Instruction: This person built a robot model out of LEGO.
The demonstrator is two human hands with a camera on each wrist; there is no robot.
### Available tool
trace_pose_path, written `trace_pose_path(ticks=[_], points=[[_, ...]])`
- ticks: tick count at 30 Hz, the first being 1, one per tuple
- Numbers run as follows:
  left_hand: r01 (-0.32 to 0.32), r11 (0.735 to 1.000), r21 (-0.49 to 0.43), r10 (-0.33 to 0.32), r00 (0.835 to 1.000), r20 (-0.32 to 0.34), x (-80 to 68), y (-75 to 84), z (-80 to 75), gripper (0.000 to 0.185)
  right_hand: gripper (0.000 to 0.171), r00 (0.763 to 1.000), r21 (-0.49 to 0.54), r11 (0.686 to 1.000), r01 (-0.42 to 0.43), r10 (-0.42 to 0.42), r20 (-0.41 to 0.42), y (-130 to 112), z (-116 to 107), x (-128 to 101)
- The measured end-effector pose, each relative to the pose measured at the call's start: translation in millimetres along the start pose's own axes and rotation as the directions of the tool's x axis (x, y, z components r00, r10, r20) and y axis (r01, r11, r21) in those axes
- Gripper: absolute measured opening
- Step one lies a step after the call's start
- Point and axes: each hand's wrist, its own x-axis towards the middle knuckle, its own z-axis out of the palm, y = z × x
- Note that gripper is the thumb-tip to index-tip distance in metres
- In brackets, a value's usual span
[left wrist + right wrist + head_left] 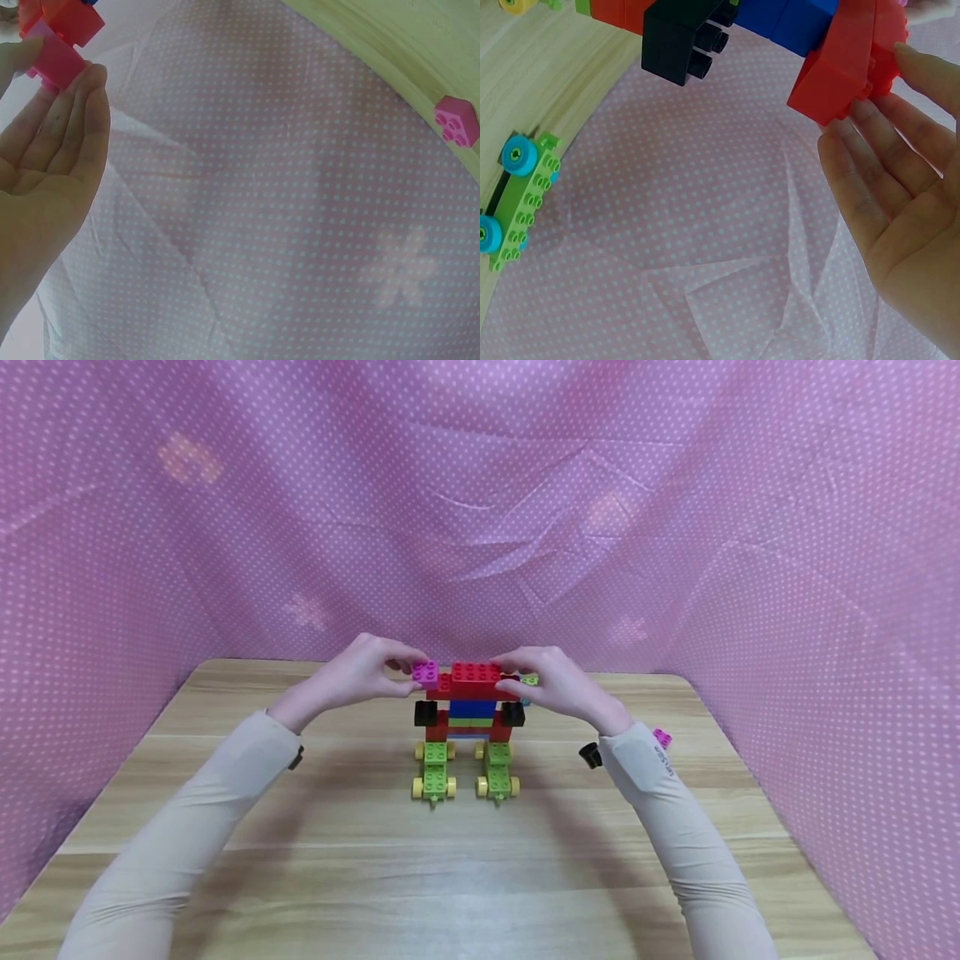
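A brick model [467, 718] stands upright at the middle of the wooden counter [375, 860], on two green wheeled bases [435, 772] with yellow wheels. The left hand [360, 675] pinches a pink brick [425, 672] between thumb and fingertips at the left end of the model's red top [474, 675]. The right hand [551, 681] has nearly straight fingers [870, 169] resting against the red top's right end, beside a small green piece [529, 679]. Black bricks [425, 712] stick out at both sides of the model's body. A second pink brick [662, 737] lies on the counter near the right sleeve, and a green wheeled plate with blue wheels [521, 199] lies behind the model at the counter's edge.
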Motion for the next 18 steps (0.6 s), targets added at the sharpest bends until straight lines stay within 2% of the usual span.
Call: trace_pose_path(ticks=[8, 18], points=[[-0.036, 0.996, 0.08, 0.034, 0.999, 0.025, 3.6, 5.3, -6.7, 0.035, 0.039, 1.0, 0.0, 1.0, -0.018, 0.018, 0.021, -1.1, -0.4, 1.3], [-0.036, 0.996, 0.08, 0.032, 0.998, 0.051, 5.6, 9.4, -8.2, 0.034, 0.038, 1.0, 0.002, 1.0, -0.007, 0.007, 0.016, -0.5, 0.5, 1.0]])
